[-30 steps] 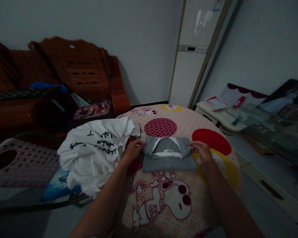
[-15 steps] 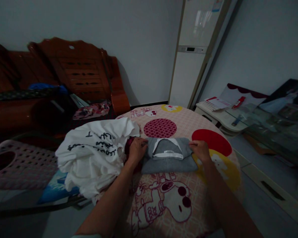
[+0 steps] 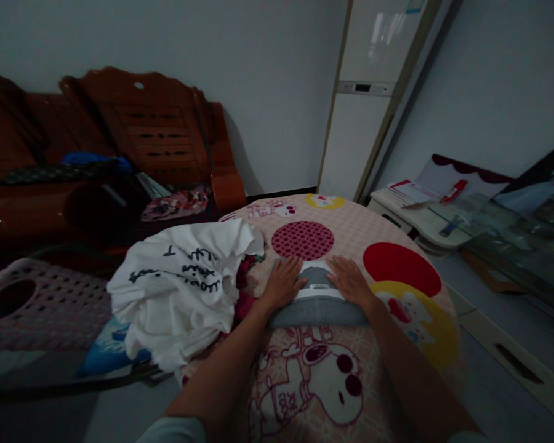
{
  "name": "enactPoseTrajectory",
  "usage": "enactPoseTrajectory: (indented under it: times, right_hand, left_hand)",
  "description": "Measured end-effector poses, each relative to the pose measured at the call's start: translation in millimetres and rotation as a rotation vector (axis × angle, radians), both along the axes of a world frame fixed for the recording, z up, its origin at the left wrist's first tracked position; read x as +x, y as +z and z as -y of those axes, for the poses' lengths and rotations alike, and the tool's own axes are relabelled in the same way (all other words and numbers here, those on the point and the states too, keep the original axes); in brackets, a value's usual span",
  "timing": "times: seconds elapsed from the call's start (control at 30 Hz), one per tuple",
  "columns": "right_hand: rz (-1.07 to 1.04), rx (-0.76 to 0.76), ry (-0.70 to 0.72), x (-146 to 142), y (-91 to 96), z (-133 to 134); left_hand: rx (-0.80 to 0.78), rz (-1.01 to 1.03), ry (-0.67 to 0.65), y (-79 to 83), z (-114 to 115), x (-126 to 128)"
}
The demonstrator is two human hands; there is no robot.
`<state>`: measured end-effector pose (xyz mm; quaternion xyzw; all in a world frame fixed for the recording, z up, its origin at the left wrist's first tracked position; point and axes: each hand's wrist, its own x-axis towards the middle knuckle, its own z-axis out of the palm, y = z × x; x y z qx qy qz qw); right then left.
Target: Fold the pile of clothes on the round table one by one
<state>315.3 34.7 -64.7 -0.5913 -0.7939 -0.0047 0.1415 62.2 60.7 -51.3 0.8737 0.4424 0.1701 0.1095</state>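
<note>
The grey shirt (image 3: pixel 317 311) lies folded in a small flat block in the middle of the tabletop (image 3: pixel 378 227), right in front of me. My left hand (image 3: pixel 284 283) and my right hand (image 3: pixel 351 283) both lie on top of it, palms down, fingers spread out flat. They sit side by side, with a strip of the white neck part (image 3: pixel 317 294) showing between them.

A moment ago it was not like this. Then each hand pinched one top corner of the shirt, far apart, at 9 and at 3 o'clock. Now they have let go and slid in to the middle to press down. I think that means the folding of this shirt is about done, and I am only patting it flat.

At 12 o'clock from the shirt is a dark red dot circle (image 3: pixel 302 240) on the cloth. At 2 o'clock is a plain red circle (image 3: pixel 401 277). At 6 o'clock is a cartoon dog picture (image 3: pixel 323 381).

At 9 o'clock lies a messy white shirt with black writing (image 3: pixel 180 289). Something red (image 3: pixel 244 295) peeks out beside it; the room is dim, so I cannot tell what it is.

Farther off, a brown wooden bench (image 3: pixel 157 135) stands at 10 o'clock and a tall white cabinet (image 3: pixel 364 123) at 1 o'clock.
</note>
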Motion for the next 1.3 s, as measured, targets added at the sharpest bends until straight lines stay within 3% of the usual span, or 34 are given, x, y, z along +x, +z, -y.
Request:
enactPoseTrajectory:
  times: [0.2,0.3,0.37,0.43,0.53,0.67,0.8,0.93,1.1,1.3]
  right_hand:
    - [-0.051,0.007,-0.008,-2,2.6,0]
    - [-0.141,0.042,0.006,1,-1.6,0]
    - [-0.278,0.117,-0.031,8,-7.7,-1]
    - [-0.42,0.221,-0.148,18,-15.5,-2]
    - [-0.459,0.291,-0.344,31,-26.9,-6]
    - [-0.394,0.245,-0.437,34,-33.6,-11]
    - [-0.529,0.228,-0.434,33,-27.2,-13]
    - [-0.716,0.15,-0.387,31,-8.7,-7]
    - [-0.924,0.123,-0.342,18,12.1,0]
    - [-0.942,0.147,-0.415,24,6.4,-4]
  left_hand:
    - [-0.095,0.359,0.079,1.9,-3,-12]
    - [-0.123,0.536,0.297,-0.4,-11,-25]
    - [-0.125,0.524,0.46,-2.1,-18,-31]
    - [-0.113,0.443,0.535,-2.5,-25,-34]
    - [-0.077,0.301,0.513,0.6,-34,-32]
    - [-0.106,0.219,0.509,7.8,-38,-29]
    - [-0.219,0.306,0.501,10.7,-35,-31]
    - [-0.266,0.438,0.501,10.6,-34,-30]
    - [-0.284,0.287,0.538,10.3,-36,-26]
    - [-0.19,0.26,0.601,10.7,-31,-27]
